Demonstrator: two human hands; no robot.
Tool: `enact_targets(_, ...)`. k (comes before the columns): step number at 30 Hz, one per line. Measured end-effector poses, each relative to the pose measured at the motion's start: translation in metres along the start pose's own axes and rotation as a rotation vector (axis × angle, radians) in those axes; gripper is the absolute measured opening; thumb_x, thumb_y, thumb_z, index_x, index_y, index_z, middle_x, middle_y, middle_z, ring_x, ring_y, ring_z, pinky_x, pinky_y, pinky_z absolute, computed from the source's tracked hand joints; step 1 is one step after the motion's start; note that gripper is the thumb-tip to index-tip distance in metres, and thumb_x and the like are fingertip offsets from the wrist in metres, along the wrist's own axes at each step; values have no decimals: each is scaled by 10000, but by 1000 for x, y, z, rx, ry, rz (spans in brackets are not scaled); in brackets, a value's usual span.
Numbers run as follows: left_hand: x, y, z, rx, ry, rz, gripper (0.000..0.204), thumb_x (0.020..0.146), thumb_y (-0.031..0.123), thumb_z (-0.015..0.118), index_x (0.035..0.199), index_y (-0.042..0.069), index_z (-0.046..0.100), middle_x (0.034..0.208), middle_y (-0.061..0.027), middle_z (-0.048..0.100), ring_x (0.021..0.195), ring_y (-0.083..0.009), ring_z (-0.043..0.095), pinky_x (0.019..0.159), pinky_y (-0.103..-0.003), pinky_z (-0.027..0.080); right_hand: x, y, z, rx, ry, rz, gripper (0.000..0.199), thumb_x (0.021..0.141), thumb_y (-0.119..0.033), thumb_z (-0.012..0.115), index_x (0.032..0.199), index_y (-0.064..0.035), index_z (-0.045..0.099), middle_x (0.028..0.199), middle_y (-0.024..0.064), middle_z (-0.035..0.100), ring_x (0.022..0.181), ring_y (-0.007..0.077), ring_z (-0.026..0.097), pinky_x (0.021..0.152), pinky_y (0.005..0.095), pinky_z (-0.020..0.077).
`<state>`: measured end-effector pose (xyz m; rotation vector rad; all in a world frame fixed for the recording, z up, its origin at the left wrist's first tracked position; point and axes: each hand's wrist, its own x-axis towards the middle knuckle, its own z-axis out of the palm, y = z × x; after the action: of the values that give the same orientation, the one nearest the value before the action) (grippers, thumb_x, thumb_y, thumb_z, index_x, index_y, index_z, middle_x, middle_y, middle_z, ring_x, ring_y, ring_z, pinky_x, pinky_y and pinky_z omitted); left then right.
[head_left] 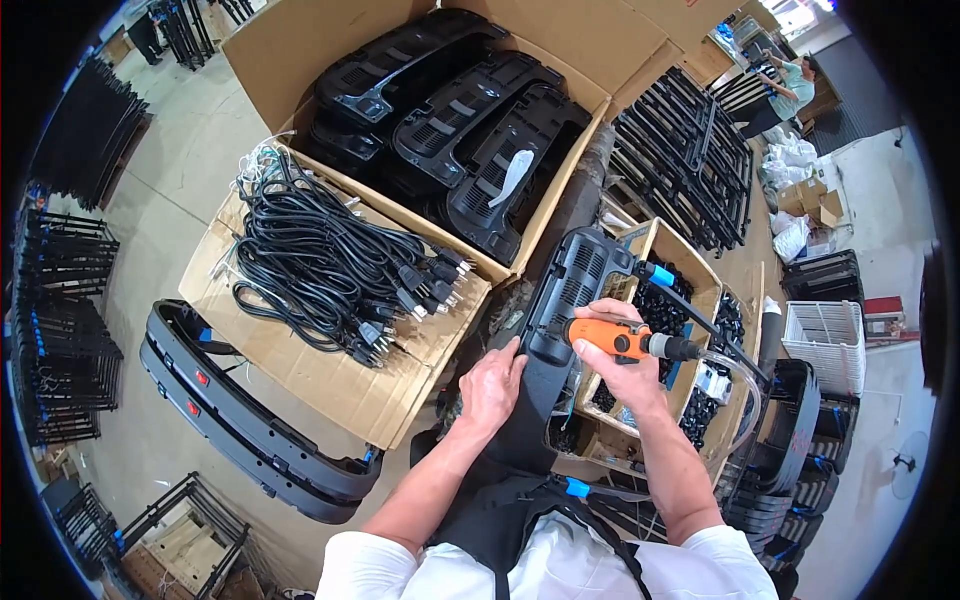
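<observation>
My right hand (625, 365) is wrapped around an orange air screwdriver (612, 338), with a clear hose (745, 380) running from its black end fitting. The tool's front end meets a long black plastic housing (580, 275) with vent slots, lying in front of me. Against the housing's left edge, my left hand (490, 385) grips with thumb and fingers; some fingertips are hidden. The exact spot under the screwdriver's tip is covered by the tool and my right hand.
Left of the housing, black power cords (320, 250) lie piled on a cardboard flap (290, 375). Behind stands a carton (560, 215) of black plastic covers. Wooden bins (655, 240) of small black parts sit at right. Curved black panels (250, 420) lie lower left. A person (790, 95) works far right.
</observation>
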<state>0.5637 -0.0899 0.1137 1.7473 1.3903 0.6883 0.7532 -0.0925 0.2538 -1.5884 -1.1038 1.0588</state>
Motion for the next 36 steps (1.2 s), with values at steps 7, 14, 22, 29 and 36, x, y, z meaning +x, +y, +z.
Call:
enact_targets(7,-1,4,0,-18,25,-4,328,996,240,717,1294,107,747,1024,-147,760,925,-360,742,795,-456,595,-1,4,2,-56,-30,-5,528,879,-35,842,1338,-47,580,1296,142,713,1217,227,685,1087,392,548)
enact_targets(14,-6,1,1,-3,46,11,325,979,205,740,1284,93,750,946,-148,747,860,-356,739,741,-444,591,-1,2,5,-70,-53,-16,516,894,-34,827,1351,-47,588,1308,134,708,1191,214,690,1071,378,561)
enact_targets(22,-10,-2,3,7,66,40,323,987,241,730,1281,106,738,892,-132,713,835,-360,730,713,-465,593,-2,-1,4,-85,-62,-28,513,885,-12,832,1334,-49,585,1302,143,715,1223,227,684,1083,388,552)
enact_targets(29,-6,-4,3,-14,84,63,306,984,221,735,1266,103,745,876,-127,708,814,-354,727,695,-458,592,-2,-4,1,-27,-43,-56,511,876,3,833,1324,-48,592,1293,140,713,1201,226,690,1070,388,557)
enact_targets(36,-9,0,-1,39,43,40,297,994,220,721,1262,94,748,887,-131,714,816,-357,726,705,-455,592,-1,-1,0,-46,-58,-68,510,892,-16,827,1346,-33,595,1293,135,706,1181,211,692,1047,371,569)
